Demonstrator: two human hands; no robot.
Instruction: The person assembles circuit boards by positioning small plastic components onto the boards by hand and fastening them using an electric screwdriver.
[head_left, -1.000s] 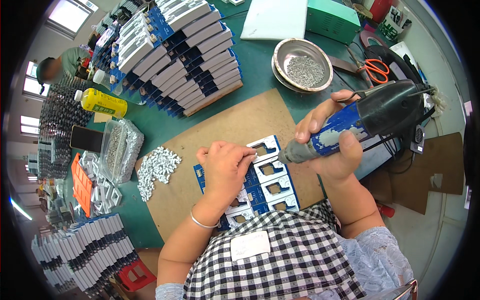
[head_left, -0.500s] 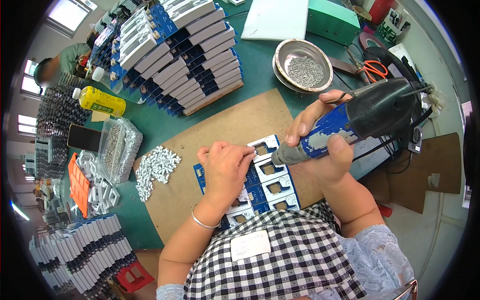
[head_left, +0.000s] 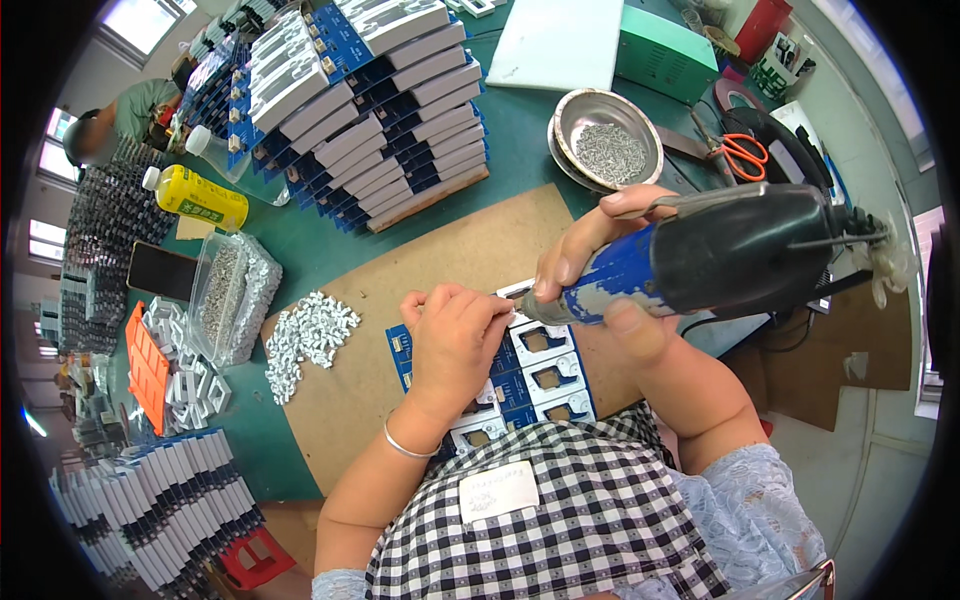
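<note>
My right hand (head_left: 573, 250) is wrapped round a blue and black electric screwdriver (head_left: 750, 250), held nearly level with its grey nose pointing left. Under it on the brown board lies a blue circuit panel (head_left: 514, 390) bearing several white plastic frames (head_left: 547, 345). My left hand (head_left: 447, 335) is closed over the panel's far part, thumb and fingertips pinched near the screwdriver's nose. Whatever sits in that pinch is too small to make out. The nose hides part of the farthest frame.
Left of the panel lies a pile of small white parts (head_left: 312, 335), with a clear plastic tub (head_left: 222, 300) beyond. A metal bowl of screws (head_left: 570, 125) stands at the far right. Stacked panels (head_left: 400, 130) rise at the back; a yellow-labelled bottle (head_left: 200, 197) stands left of them.
The screwdriver has moved left, its nose now against my left fingertips at the farthest frame, and its body has tipped closer to level. My left hand has stayed nearly in place.
</note>
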